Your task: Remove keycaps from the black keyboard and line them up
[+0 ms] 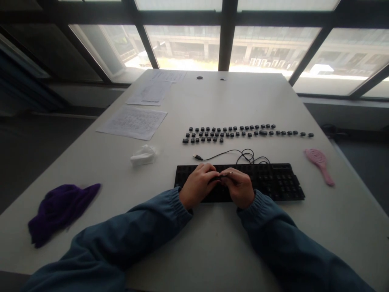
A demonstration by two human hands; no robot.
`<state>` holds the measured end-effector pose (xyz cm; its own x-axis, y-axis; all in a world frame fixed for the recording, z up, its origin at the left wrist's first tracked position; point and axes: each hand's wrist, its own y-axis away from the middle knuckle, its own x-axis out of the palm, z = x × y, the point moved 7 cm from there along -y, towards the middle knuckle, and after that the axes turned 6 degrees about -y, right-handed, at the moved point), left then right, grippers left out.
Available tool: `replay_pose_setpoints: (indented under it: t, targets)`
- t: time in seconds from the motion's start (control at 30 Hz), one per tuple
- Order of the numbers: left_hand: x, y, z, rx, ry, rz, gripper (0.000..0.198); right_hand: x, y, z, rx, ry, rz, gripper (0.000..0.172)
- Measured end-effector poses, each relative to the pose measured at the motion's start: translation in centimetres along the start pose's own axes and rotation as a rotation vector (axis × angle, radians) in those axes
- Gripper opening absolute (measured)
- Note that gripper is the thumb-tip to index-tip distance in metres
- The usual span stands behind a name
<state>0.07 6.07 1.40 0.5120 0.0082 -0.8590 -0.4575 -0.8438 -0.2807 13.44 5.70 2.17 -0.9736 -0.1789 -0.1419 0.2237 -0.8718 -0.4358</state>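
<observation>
Both my hands meet over a black keyboard (273, 184) lying on the white table. My left hand (199, 182) is closed, its fingertips pinched close to the other hand's. My right hand (240, 186) is closed too, with a small slim dark object (225, 175) showing at its fingertips; its kind is too small to make out. Whether the left fingers also hold it cannot be told. Behind the keyboard, black keycaps (231, 135) lie loose in three rows. The keyboard's cable (223, 152) is looped there, its USB plug (197, 157) lying to the left.
On the white table (212, 243), a purple cloth (62, 209) lies at left and a crumpled white tissue or wrapper (144, 155) nearer the middle. Written sheets of paper (133, 121) stretch toward the back left. A pink hairbrush (319, 164) lies at right. Windows (182, 46) stand behind.
</observation>
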Motion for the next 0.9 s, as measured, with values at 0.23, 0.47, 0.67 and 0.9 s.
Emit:
replay_pose_setpoints:
  t: [0.23, 0.47, 0.67, 0.9]
  targets:
    - [-0.1, 0.2, -0.3, 0.022, -0.003, -0.005, 0.012, 0.6, 0.6, 1.2, -0.18, 0.018, 0.063, 0.022]
    - [0.1, 0.1, -0.2, -0.007, 0.031, 0.06, 0.016, -0.9, 0.2, -0.7, 0.114, -0.009, -0.111, 0.016]
    - [-0.8, 0.0, -0.7, -0.032, -0.01, 0.019, 0.014, -1.4, 0.3, -1.3, 0.228, -0.109, -0.168, 0.018]
    - [-3.1, -0.7, -2.1, -0.055, 0.124, -0.023, 0.012, -2.1, 0.2, -1.7, 0.244, -0.356, -0.263, 0.021]
